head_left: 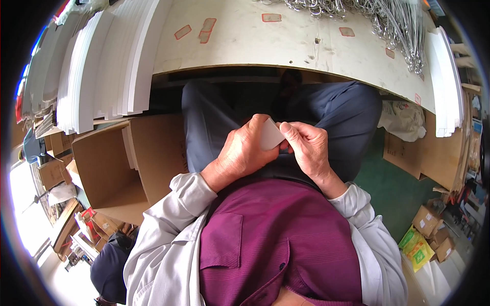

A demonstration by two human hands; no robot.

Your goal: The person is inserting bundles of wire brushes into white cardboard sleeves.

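Above my lap, my left hand [246,148] is closed around a small flat white card-like piece [271,134], its thumb lying along the upper left edge. My right hand [309,148] meets the piece at its right corner, thumb pressed against the bent forefinger. The fingers behind the piece are mostly hidden. Whether the piece is a single card or a small stack I cannot tell. Both hands are in front of the near edge of a worn white table [245,43].
Tall stacks of white boards [109,66] stand at the table's left, more boards [445,81] at its right. Metal rods with looped ends [395,30] are heaped at the far right. An open cardboard box [115,168] is beside my left leg; a whitish plastic bag [403,120] hangs right.
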